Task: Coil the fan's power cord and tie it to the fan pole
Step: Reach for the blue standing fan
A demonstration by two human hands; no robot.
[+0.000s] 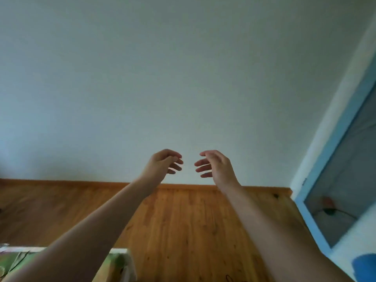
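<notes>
1. the left hand (162, 161) is held up at the middle of the view, in front of a pale wall (183, 68). its fingers are loosely curled, the thumb tip close to the forefinger, and there is nothing in them.
2. the right hand (216, 164) is up at the same height, just to the right of the left one and apart from it. its fingers are slack, a little bent and slightly spread, and it holds nothing.
3. the fingertips of the two hands point toward each other across a small gap and do not touch.
4. the bare left forearm (91, 226) runs up from the near left corner, and the bare right forearm (274, 231) from the near right.
5. i cannot tell from this view where the fan and its power cord are. a thin dark loop (231, 278) shows at the near bottom edge between the arms, over the wood boards (183, 220), but too little of it shows to say whether it is the cord.
6. a wooden strip (61, 182) runs where the boards meet the wall.
7. at the right stands a blue-framed pane (341, 127), with a blue rounded thing (364, 265) in the near right corner.
8. at the near left lies a green patterned thing (116, 261), partly behind the left forearm.
</notes>
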